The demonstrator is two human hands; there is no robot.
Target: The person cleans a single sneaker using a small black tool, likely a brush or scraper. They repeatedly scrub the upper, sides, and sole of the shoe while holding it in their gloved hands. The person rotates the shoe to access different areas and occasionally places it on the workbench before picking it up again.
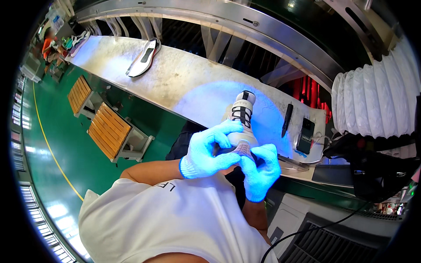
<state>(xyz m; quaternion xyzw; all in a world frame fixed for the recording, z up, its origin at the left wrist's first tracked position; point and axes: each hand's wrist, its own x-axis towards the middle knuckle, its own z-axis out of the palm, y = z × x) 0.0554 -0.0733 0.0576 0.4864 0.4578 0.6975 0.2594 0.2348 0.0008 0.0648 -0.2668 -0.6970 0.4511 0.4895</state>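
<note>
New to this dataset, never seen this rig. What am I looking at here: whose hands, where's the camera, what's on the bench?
There is one picture, from a fisheye camera on a person's head looking down, so straight edges bend. Both hands wear light knit gloves: the left hand and right hand grip a white sneaker with dark laces at its heel end. It rests on a long worn workbench under bluish light. Also on it: a loose shoe sole, a dark pen-like tool and a small dark handheld device.

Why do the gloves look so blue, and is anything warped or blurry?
Head view: a blue-violet light pools on the pale metal workbench, tinting the gloved left hand, right hand and the white black-laced sneaker; fisheye bends the bench edge; the far upper-left corner is blurred.
</note>
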